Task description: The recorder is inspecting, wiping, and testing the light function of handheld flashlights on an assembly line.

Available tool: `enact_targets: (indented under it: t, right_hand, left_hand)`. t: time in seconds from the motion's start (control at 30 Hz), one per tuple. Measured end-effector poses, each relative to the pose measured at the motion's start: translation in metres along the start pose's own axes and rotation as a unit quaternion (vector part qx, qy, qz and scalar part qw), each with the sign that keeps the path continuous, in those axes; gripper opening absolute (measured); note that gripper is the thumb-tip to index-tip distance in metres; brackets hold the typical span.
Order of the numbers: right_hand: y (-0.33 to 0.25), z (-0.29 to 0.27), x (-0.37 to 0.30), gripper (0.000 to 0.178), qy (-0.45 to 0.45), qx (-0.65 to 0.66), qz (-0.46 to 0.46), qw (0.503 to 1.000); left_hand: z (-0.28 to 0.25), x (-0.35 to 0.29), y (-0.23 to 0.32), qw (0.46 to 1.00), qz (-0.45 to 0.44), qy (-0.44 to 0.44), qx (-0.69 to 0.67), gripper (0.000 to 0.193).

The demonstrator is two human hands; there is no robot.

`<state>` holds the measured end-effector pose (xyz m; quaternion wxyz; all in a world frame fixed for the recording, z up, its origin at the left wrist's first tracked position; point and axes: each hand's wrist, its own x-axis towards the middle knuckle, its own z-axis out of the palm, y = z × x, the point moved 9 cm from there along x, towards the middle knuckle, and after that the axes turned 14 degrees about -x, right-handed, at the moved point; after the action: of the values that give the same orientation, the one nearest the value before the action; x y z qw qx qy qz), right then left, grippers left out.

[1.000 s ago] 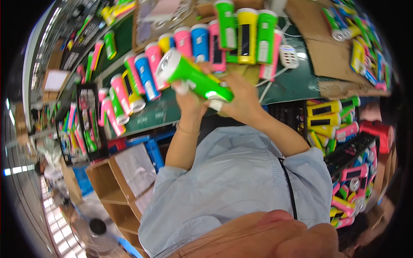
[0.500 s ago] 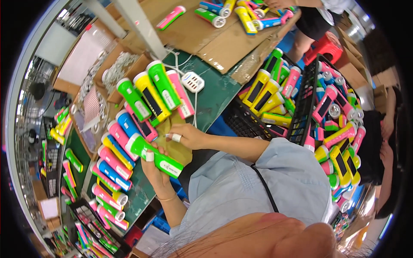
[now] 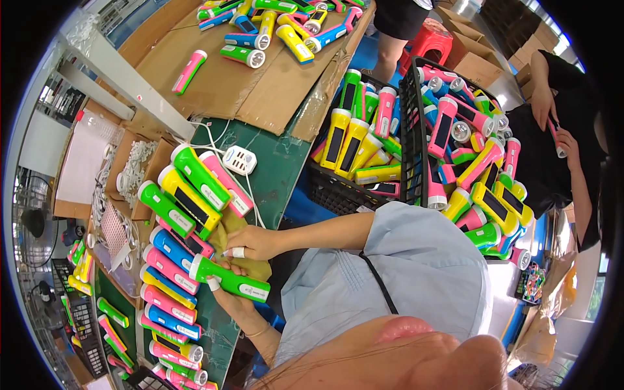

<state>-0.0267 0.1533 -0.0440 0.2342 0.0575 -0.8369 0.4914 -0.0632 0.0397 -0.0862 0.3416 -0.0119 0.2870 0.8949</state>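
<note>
My left hand (image 3: 229, 300) is wrapped around a green flashlight (image 3: 237, 283) with a white head and a pale label. The flashlight lies aslant, its head toward the table. White tape covers one of the fingers. Just above it, my right hand (image 3: 255, 243) has its fingers curled together in a pinch, also with white tape on a finger. Whatever the fingertips hold is too small or hidden to make out. A dull yellow cloth (image 3: 259, 270) lies under and beside my right hand. Beyond the hands rest a yellow flashlight (image 3: 192, 201) with a dark panel and several others.
A row of coloured flashlights (image 3: 170, 300) runs along the green table (image 3: 266, 175). A white power strip (image 3: 240, 160) with cables sits farther off. Black crates (image 3: 408, 146) heaped with flashlights stand at the right. Cardboard (image 3: 214, 84) carries more flashlights. Another person's hands (image 3: 564, 140) hold a flashlight.
The whole view has shifted, so the table and crates sit farther left. My left hand keeps the green flashlight, now lying flatter. My right hand has come closer to its head end.
</note>
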Motion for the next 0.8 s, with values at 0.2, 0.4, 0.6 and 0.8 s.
enact_targets:
  t: [0.2,0.4,0.6,0.8]
  right_hand:
    - [0.023,0.016,0.001,0.017,-0.092,0.091,0.11,0.985]
    - [-0.004,0.003,0.005,0.026,-0.158,0.096,0.139,0.973]
    - [-0.052,-0.007,0.028,0.021,-0.16,0.102,0.057,0.98]
    - [-0.055,0.001,0.037,0.019,-0.18,-0.052,0.058,0.981]
  left_hand:
    - [0.021,-0.015,0.016,0.993,0.028,-0.05,0.104,0.064]
    - [0.01,-0.016,0.042,0.967,0.079,0.079,0.228,0.062]
    - [0.041,-0.023,0.059,0.918,0.169,0.049,0.356,0.067]
    - [0.045,-0.029,0.055,0.883,0.163,0.061,0.435,0.063]
